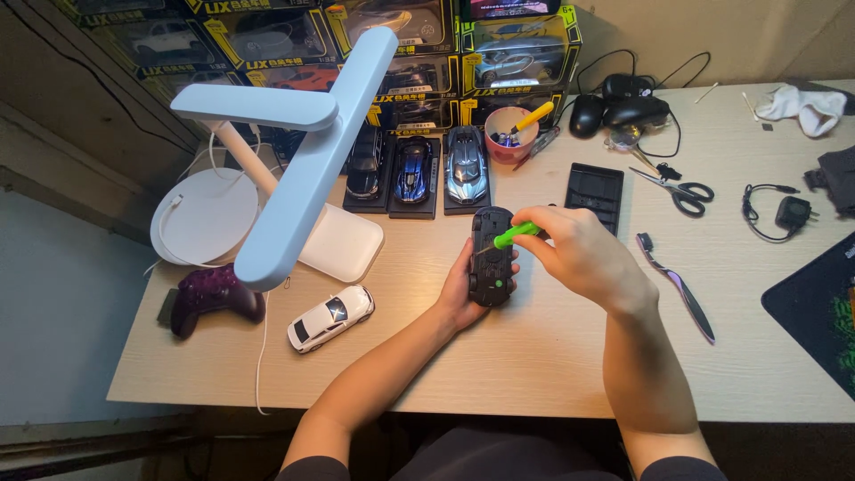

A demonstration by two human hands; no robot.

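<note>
My left hand (pixel 456 294) cradles the upturned black toy car (pixel 492 256), long axis twelve-to-six, above the counter (pixel 534 356). My right hand (pixel 579 254), at three o'clock, pinches a green screwdriver (pixel 515 235) whose tip points at the chassis.

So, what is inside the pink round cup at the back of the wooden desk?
Inside the pink round cup a yellow-handled tool leans out over the rim, and some small bluish items lie beside it. The cup's wall hides its bottom and the tool's tip.
</note>
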